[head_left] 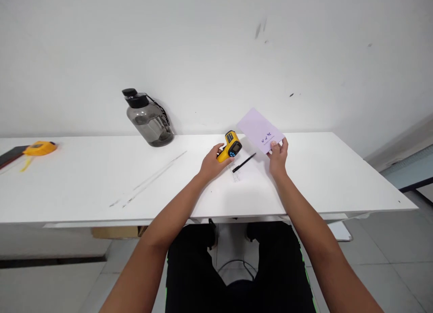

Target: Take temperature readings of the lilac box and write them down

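Sitting at the desk (348, 182), you have the bottle (149, 123) standing at its rear edge, left of centre. Your right hand (279, 158) pinches the card (259, 129) by a corner, tilted over the desk's rear half. Your left hand (214, 163) grips the thermometer (232, 146) mid-desk; resting or lifted, cannot tell. Judged done: both items in hand. Untaken: the pen (244, 163), lying mid-desk. Remainder: cannot tell.
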The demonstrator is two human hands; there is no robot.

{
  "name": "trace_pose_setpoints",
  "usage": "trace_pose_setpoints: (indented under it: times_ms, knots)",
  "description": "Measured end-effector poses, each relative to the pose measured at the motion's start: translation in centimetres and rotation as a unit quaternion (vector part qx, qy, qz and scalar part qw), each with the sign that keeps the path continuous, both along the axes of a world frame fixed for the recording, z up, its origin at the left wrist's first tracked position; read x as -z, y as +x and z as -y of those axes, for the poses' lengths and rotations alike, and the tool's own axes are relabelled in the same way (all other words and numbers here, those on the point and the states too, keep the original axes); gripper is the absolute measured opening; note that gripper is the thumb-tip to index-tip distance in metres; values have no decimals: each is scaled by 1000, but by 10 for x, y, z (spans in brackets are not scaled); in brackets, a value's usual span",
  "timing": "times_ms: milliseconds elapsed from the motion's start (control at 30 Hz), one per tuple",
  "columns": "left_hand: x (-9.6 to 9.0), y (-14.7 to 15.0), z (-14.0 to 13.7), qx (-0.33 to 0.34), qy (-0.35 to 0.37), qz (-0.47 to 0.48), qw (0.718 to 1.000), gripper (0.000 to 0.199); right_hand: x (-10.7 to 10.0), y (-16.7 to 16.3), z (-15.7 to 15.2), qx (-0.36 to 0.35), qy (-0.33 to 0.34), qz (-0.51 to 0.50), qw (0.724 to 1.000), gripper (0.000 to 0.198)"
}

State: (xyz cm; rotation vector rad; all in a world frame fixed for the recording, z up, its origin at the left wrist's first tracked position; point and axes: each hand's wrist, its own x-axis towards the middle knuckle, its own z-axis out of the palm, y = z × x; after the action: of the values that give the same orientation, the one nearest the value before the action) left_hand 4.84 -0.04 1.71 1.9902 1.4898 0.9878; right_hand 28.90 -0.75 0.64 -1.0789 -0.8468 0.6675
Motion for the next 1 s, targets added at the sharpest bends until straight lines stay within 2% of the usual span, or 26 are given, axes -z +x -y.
trace_pose_setpoints:
  times_ms: [133, 267, 367, 500, 633, 767, 833, 900, 933, 1000]
  knots:
    - [-3, -4, -5, -80, -29, -29, 996, 73, -2, 6, 5, 61, 14, 111, 992, 79]
    - [-2, -7, -10, -124, -70, -44, 989, 72, 0, 15, 3, 124, 3, 212, 969, 83]
    - [-1, -7, -12, -118, -75, -60, 988, 71, 1, 22, -1, 160, -38, 258, 952, 86]
    - [1, -6, -10, -92, -53, -83, 991, 64, 4, 26, -5, 167, -101, 266, 944, 86]
    - [2, -7, -10, -79, -31, -80, 993, 64, 9, 28, -12, 157, -130, 292, 935, 90]
    - [1, -8, -11, -78, -42, -75, 993, 66, 14, 31, -19, 186, -178, 324, 911, 88]
    - [1, -8, -10, -83, -51, -77, 992, 67, 14, 30, -19, 201, -178, 348, 898, 83]
    - [1, -8, -9, -88, -48, -87, 991, 68, 14, 24, -15, 188, -149, 410, 880, 74]
    - [1, -7, -9, -90, -42, -99, 990, 68, 14, 18, -12, 158, -124, 457, 867, 67]
    - [1, -7, -8, -92, -26, -139, 986, 66, 16, 4, -4, 49, -69, 559, 825, 52]
